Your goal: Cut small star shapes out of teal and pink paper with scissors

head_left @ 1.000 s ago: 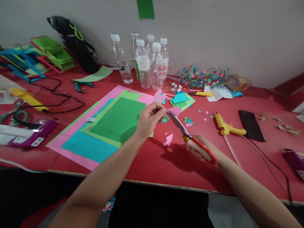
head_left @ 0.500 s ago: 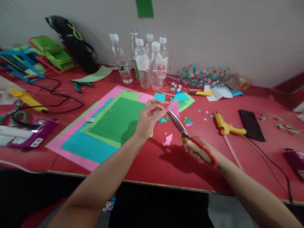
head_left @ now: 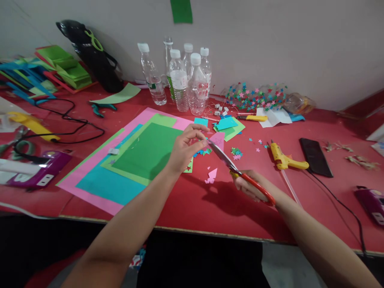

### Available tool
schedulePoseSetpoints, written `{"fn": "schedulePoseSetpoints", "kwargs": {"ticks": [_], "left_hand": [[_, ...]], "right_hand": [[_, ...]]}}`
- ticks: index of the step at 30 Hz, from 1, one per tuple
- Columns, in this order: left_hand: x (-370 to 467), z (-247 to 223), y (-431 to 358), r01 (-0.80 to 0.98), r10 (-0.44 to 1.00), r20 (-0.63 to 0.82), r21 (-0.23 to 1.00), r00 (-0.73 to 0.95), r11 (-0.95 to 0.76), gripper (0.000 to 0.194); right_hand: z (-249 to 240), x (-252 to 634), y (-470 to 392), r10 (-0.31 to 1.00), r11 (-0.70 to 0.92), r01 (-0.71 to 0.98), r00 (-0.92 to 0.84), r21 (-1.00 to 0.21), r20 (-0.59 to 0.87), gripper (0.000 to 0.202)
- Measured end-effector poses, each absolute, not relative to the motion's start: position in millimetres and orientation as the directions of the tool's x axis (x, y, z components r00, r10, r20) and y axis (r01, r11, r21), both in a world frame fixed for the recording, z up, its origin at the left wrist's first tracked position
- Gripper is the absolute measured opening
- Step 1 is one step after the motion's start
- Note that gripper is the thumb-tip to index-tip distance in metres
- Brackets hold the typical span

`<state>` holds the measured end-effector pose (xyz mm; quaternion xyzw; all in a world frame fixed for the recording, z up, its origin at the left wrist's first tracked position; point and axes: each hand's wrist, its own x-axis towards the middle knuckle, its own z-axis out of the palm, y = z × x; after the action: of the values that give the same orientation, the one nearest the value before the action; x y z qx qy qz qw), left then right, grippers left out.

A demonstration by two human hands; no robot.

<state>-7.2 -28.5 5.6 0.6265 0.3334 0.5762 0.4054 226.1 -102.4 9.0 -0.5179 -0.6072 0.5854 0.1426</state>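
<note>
My right hand (head_left: 250, 186) is closed on the scissors (head_left: 255, 187), whose handles are red and yellow. The blades point up and left, their tips by the fingertips of my left hand (head_left: 188, 146). My left thumb and fingers pinch a small pink paper piece, mostly hidden by the fingers. Just behind the blades is a larger pink paper piece (head_left: 218, 138) with lines on it. Pink scraps (head_left: 212, 174) lie below the scissors. Small paper stars (head_left: 236, 152) lie beside the blades.
Coloured sheets (head_left: 150, 148) lie at the left. Plastic bottles (head_left: 196, 90) stand at the back, right of a black flask (head_left: 96, 60). On the right are a yellow glue gun (head_left: 285, 158), a phone (head_left: 316, 157) and a cable. A yellow cutter (head_left: 256, 118) lies further back.
The scissor blades look closer together, and their tips have shifted slightly left. My left hand has moved slightly left and down. The whole view has shifted a little.
</note>
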Motion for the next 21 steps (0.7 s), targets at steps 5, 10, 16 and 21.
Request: {"fn": "schedulePoseSetpoints", "kwargs": {"ticks": [5, 10, 16, 21], "left_hand": [[-5.3, 3.4, -28.5, -0.069, 0.879, 0.469, 0.883, 0.091, -0.464, 0.010], [0.9, 0.5, -31.9, -0.051, 0.899, 0.437, 0.899, 0.016, -0.436, 0.012], [8.5, -7.4, -34.5, -0.068, 0.907, 0.421, 0.905, -0.016, -0.421, 0.011], [6.9, -7.8, -34.8, -0.062, 0.900, 0.436, 0.899, 0.009, -0.435, 0.011]], "right_hand": [[3.2, 223.1, -104.3, 0.811, -0.231, 0.425, -0.413, -0.875, -0.415, 0.048], [-2.9, 218.6, -107.1, 0.816, -0.219, 0.377, -0.434, -0.900, -0.381, 0.046], [0.0, 208.9, -111.9, 0.827, -0.191, 0.362, -0.442, -0.912, -0.348, 0.046], [1.6, 211.6, -111.5, 0.822, -0.207, 0.404, -0.422, -0.891, -0.382, 0.046]]}}
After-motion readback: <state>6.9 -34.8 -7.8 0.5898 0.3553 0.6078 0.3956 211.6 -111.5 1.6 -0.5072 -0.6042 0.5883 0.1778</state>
